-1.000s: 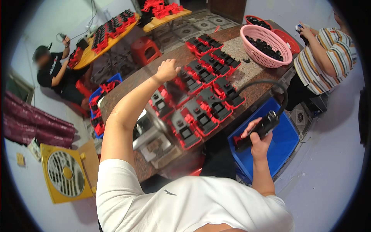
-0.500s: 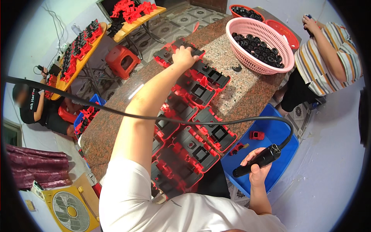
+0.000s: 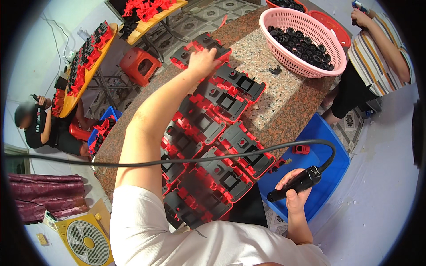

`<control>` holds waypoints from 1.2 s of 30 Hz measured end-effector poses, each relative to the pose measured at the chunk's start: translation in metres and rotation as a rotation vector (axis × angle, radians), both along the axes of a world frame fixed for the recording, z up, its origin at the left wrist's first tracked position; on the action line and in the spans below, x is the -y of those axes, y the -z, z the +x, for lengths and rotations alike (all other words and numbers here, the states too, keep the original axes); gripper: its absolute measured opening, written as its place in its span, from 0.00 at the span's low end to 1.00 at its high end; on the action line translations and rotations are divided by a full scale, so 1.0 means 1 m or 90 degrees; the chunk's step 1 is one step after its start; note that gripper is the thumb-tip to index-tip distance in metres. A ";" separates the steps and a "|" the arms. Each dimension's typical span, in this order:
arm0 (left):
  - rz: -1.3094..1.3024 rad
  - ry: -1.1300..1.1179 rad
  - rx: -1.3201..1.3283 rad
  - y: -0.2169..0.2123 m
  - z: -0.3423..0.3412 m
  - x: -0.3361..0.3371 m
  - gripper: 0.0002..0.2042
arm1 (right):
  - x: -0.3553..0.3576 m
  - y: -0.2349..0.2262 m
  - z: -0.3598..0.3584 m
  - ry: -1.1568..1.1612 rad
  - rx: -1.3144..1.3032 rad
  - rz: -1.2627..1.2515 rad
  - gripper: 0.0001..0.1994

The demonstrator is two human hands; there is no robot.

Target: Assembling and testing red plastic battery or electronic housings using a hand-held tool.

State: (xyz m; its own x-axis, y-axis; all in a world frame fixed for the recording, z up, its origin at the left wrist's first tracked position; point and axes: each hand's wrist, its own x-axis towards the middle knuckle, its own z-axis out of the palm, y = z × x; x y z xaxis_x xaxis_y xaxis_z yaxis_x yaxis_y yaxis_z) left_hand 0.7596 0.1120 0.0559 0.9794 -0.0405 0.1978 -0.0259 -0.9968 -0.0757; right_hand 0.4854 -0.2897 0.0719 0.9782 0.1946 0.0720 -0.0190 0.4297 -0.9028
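Tabletop (image 3: pixel 286 104): housings (image 3: pixel 206 125), basket (image 3: pixel 306 24) of black parts (image 3: pixel 304 48)

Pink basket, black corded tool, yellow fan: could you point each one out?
Pink plastic basket (image 3: pixel 306 25), head view: its perforated inner wall.
Black corded handheld tool (image 3: pixel 300 182), head view: its cylindrical body.
Yellow box fan (image 3: pixel 88 242), head view: its central hub.

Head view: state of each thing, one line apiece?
Red-black units: in rows on the table
Left hand: over the farthest units, contact unclear
Right hand: closed around the black tool
Pink basket: partly filled with black parts
Blue bin: holding red parts
Yellow fan: running or not unclear
Red stool: upright
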 end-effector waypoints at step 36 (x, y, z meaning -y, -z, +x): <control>0.041 -0.390 0.033 -0.049 -0.731 -0.023 0.23 | -0.055 -0.054 -0.099 -0.332 0.198 0.105 0.33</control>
State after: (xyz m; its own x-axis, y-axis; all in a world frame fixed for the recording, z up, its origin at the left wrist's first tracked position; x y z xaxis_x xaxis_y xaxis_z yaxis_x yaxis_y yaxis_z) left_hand 0.0282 0.1347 0.1051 0.8172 0.5136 0.2616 0.5558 -0.8224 -0.1214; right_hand 0.3867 -0.2348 0.1263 0.6862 0.6024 0.4077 -0.0108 0.5689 -0.8223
